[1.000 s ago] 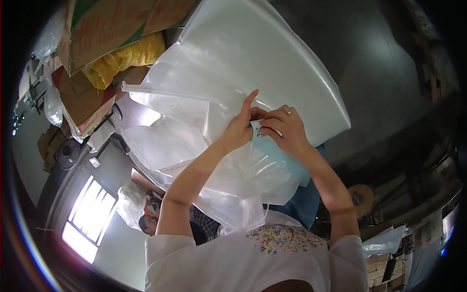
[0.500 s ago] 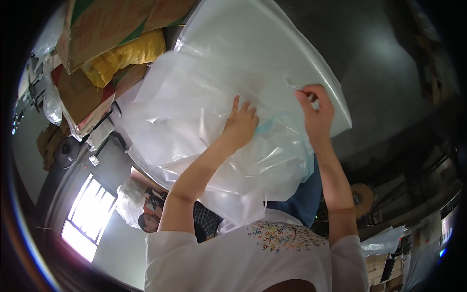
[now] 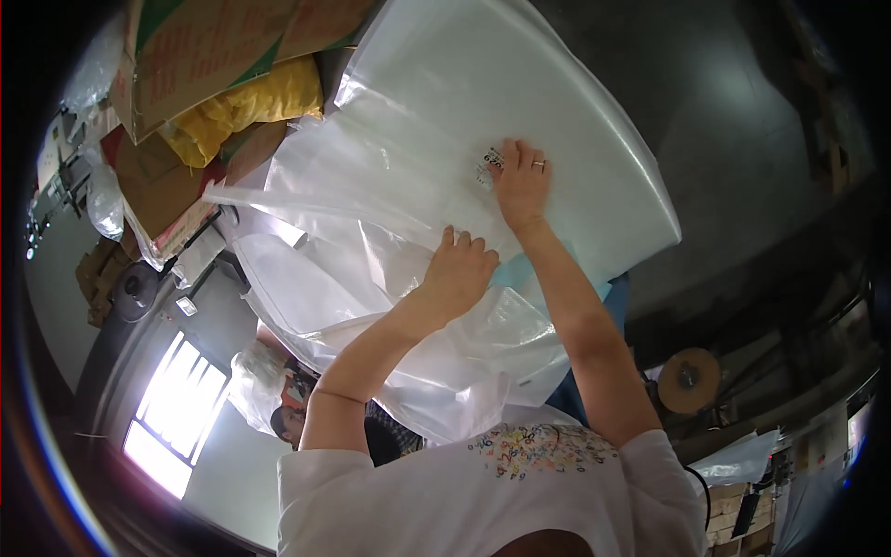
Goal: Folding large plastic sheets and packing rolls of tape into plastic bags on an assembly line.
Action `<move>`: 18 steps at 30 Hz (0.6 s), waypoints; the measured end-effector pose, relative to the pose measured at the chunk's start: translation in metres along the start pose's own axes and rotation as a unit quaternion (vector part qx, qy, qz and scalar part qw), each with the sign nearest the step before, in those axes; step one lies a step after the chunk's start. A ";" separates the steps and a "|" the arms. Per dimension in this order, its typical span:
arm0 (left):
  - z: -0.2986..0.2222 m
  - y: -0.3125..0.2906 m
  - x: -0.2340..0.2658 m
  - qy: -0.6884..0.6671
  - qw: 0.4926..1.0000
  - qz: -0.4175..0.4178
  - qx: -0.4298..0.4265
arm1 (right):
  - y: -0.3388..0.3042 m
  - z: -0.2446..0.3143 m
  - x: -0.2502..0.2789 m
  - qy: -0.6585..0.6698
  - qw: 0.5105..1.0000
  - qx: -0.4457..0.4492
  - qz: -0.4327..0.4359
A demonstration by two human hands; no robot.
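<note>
Our right hand [image 3: 522,176] lies flat and open, fingers spread, palm down on a small white label [image 3: 489,167] at the upper centre of the frame; it grips nothing. Half a second ago this hand was pinching at the far right edge of the plastic; it has since come inward and now presses the label onto the top bag [image 3: 557,121]. Our left hand [image 3: 459,269] is also open, palm down, resting on the loose clear plastic [image 3: 371,278] at mid-frame, lower and further left than before. A second ago both hands met over a blue piece [image 3: 520,274]; now only a strip of blue shows between the forearms, under the film. We judge the label is being stuck down while the left hand steadies the sheet. Outward: crumpled film spills toward lower centre; a yellow sack [image 3: 251,102] and cardboard boxes [image 3: 186,56] sit upper left; a tape roll [image 3: 689,379] lies lower right.
</note>
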State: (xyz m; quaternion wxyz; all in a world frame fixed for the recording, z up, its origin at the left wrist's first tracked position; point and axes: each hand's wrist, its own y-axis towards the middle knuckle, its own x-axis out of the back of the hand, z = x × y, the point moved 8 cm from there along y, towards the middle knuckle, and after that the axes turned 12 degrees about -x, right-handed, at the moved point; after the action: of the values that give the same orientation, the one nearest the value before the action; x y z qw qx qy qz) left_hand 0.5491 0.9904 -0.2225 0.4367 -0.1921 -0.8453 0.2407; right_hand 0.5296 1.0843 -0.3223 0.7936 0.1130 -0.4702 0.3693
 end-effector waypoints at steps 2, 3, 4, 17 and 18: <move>0.000 0.002 0.000 0.000 1.000 -0.020 -0.004 | 0.008 -0.006 0.010 -0.025 1.000 -0.002 -0.009; 0.000 0.001 0.002 0.000 0.999 -0.038 -0.009 | 0.016 -0.014 0.015 -0.072 0.997 -0.028 -0.003; 0.000 0.002 0.010 0.000 0.999 -0.040 -0.007 | 0.025 -0.026 0.019 -0.118 0.992 -0.053 0.002; -0.017 0.012 0.054 -0.241 0.948 -0.189 -0.087 | 0.041 -0.259 0.053 0.013 0.854 -0.457 0.250; -0.024 0.012 0.059 -0.205 0.944 -0.211 -0.148 | 0.041 -0.255 0.064 0.043 0.868 -0.457 0.190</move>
State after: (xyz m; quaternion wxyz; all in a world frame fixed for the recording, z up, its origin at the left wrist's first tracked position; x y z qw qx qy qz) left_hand 0.5382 1.0374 -0.1788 0.2610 -0.0180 -0.9639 0.0491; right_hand 0.6885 1.2777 -0.4114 0.6901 -0.3702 -0.5643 0.2613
